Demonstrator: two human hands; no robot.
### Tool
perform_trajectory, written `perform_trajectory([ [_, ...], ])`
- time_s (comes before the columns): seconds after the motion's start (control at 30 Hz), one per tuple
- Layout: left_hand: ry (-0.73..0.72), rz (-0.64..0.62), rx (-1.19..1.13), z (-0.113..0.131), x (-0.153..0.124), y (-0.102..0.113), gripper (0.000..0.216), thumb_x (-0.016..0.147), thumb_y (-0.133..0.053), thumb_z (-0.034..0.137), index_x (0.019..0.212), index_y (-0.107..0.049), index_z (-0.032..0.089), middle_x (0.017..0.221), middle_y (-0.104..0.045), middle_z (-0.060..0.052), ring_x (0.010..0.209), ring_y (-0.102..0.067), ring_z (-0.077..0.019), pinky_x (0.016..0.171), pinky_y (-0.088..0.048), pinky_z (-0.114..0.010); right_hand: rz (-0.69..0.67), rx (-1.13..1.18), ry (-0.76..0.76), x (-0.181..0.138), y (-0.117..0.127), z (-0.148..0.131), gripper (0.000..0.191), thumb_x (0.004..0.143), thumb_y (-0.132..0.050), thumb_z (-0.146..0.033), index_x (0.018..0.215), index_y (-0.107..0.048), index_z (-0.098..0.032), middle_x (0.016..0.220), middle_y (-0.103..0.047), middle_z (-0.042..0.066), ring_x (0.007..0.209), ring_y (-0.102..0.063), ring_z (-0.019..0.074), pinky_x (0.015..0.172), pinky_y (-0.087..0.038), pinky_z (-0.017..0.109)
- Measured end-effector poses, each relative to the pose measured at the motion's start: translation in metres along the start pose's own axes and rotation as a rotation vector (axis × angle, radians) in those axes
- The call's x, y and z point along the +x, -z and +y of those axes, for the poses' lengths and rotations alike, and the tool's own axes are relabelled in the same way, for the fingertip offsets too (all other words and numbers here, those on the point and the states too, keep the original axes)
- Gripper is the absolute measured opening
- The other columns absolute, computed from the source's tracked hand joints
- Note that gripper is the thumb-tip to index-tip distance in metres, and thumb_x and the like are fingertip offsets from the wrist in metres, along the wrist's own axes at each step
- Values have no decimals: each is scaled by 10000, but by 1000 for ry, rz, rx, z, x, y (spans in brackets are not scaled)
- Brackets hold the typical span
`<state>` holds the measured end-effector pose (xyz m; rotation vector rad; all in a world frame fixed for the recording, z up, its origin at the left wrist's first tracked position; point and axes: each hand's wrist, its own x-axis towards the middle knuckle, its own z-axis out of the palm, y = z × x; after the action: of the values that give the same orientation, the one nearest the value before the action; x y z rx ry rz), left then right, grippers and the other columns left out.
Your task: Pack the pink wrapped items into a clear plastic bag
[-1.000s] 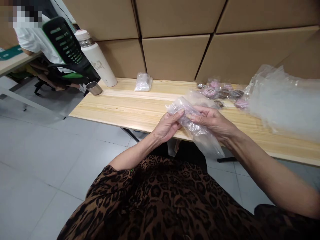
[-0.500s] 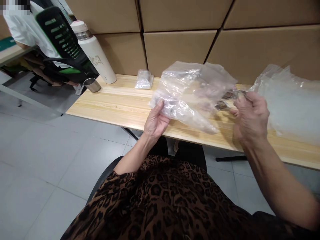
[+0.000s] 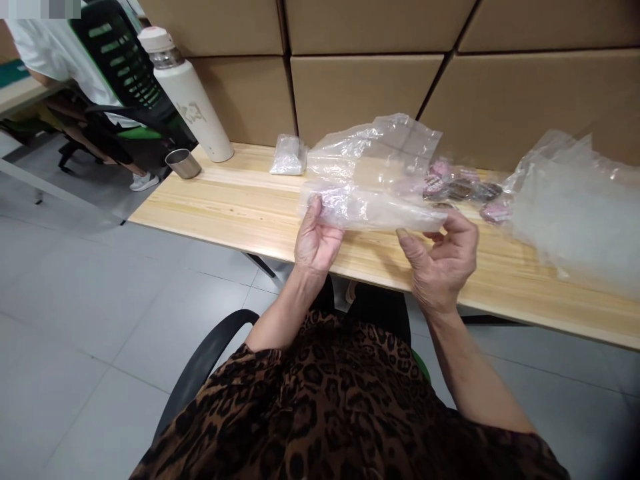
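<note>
The clear bag (image 3: 363, 208) is covering fingers of the left hand (image 3: 316, 245) — the plastic pile (image 3: 580, 213) is running past the right edge, upper cartons (image 3: 370, 27) beyond the top.

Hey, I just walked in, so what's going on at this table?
A seated person is handling a clear plastic bag above the wooden table. The left grip pinches one end, thumb on top; the right grip is open at the other end, thumb apart from the fingers. Behind the bag lie pink and brown wrapped pieces, with a heap of clear plastic to the right. A white bottle and metal cup stand at the table's left end.
</note>
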<state>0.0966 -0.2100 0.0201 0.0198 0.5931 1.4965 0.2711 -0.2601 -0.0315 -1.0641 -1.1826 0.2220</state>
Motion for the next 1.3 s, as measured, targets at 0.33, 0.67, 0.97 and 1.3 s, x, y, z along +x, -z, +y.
perform_trajectory([
  [0.33, 45, 41, -35, -8, -5, -1, 217, 1024, -597, 42, 992, -775, 162, 1347, -794, -13, 1569, -537, -199, 1139, -575, -268, -39, 123, -299, -22, 15, -12, 223, 868, -890, -460, 876, -797, -258, 856, -747, -10, 811, -697, 180, 934, -617, 415],
  [0.67, 46, -117, 109, -13, -10, 22, 329, 1016, -669, 108, 1313, -750, 225, 1383, -786, -19, 1522, -594, -241, 1235, -540, -392, -121, 396, -530, -17, 25, -27, 192, 829, -915, -495, 814, -839, -319, 753, -736, -22, 744, -702, 183, 822, -632, 381],
  [0.97, 60, -140, 143, -13, -16, 25, 364, 1012, -670, 101, 1347, -728, 229, 1464, -747, -42, 1591, -513, -266, 1326, -448, -418, -201, 320, -534, -5, 34, -37, 339, 871, -852, -627, 962, -882, -302, 934, -832, 13, 853, -771, 189, 822, -631, 339],
  [1.3, 86, -269, 190, -2, -27, 37, 538, 862, -901, 333, 1362, -706, 381, 1508, -710, -20, 1595, -491, -393, 1271, -479, -609, -535, 224, -570, -7, 55, -35, 401, 888, -801, -685, 957, -875, -297, 918, -830, 50, 856, -804, 237, 706, -643, 339],
])
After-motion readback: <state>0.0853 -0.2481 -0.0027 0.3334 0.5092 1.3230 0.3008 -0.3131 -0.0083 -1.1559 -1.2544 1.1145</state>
